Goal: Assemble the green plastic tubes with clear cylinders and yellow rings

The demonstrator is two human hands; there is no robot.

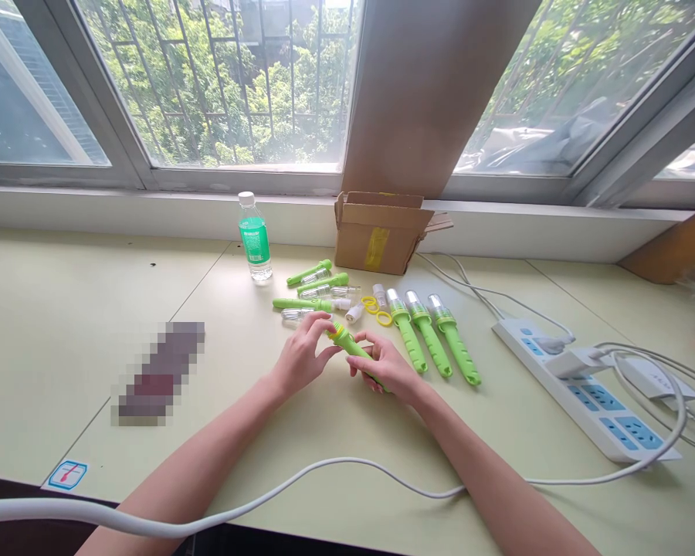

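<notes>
My right hand (385,367) is closed around a green ribbed plastic handle (350,344), which slants up to the left. At its upper end my left hand (306,354) pinches a yellow ring (337,332) that sits around the collar; the fingertips partly cover it. To the right lie three assembled green sticks (411,340) with clear domed tips. Behind my hands are loose green handles (301,304), clear ribbed tubes (296,314), white plastic pieces (354,313) and loose yellow rings (384,318).
A water bottle (255,241) stands at the back, left of an open cardboard box (376,235). On the right lies a white power strip (584,394) with plugs and cables. A white cable (324,465) runs across the front, over my forearms. A blurred dark item (162,371) lies left.
</notes>
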